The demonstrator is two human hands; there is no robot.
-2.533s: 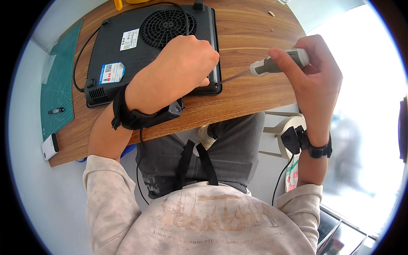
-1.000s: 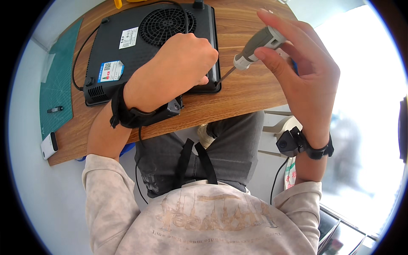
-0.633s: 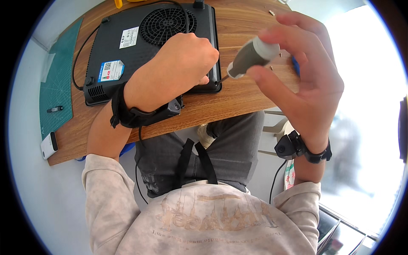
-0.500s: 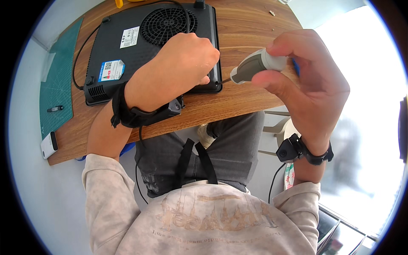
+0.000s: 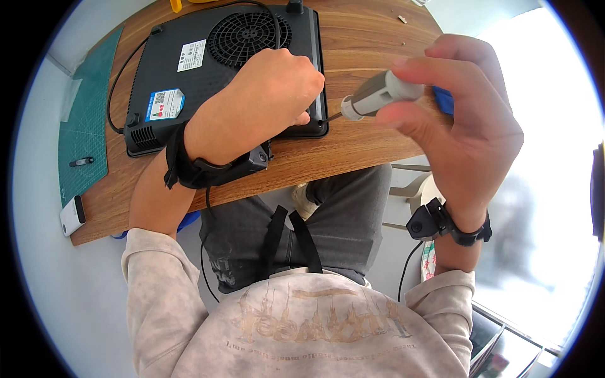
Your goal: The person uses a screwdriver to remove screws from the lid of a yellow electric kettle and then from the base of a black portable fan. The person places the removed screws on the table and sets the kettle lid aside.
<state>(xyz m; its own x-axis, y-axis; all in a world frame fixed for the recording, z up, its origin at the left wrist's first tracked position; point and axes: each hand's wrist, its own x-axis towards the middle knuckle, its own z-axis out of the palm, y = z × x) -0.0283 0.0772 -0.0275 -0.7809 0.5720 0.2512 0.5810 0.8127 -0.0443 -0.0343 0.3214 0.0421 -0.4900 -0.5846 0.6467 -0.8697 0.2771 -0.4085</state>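
Note:
A black induction cooker (image 5: 227,91) lies underside up on the wooden table, its round fan grille (image 5: 250,39) facing upward. My right hand (image 5: 469,116) pinches the grey handle of a screwdriver (image 5: 382,94) between thumb and fingers. The screwdriver's thin shaft slants down to the left, its tip at a hole in the cooker's near right corner. Over that same corner, my left hand (image 5: 283,85) rests in a closed fist, with the thumb tip just showing. Its fingers curl underneath, and whatever they hold is hidden.
A black power cord (image 5: 113,94) loops around the cooker. On the left are a green cutting mat (image 5: 88,138), a small dark pen-like item (image 5: 81,162) and a white device (image 5: 73,215). A blue object (image 5: 443,99) sits behind my right hand. Small scraps (image 5: 402,19) lie at the back.
The screwdriver handle has turned a little, and my right fingers have shifted and spread around it. My left hand and the cooker stay nearly in place.

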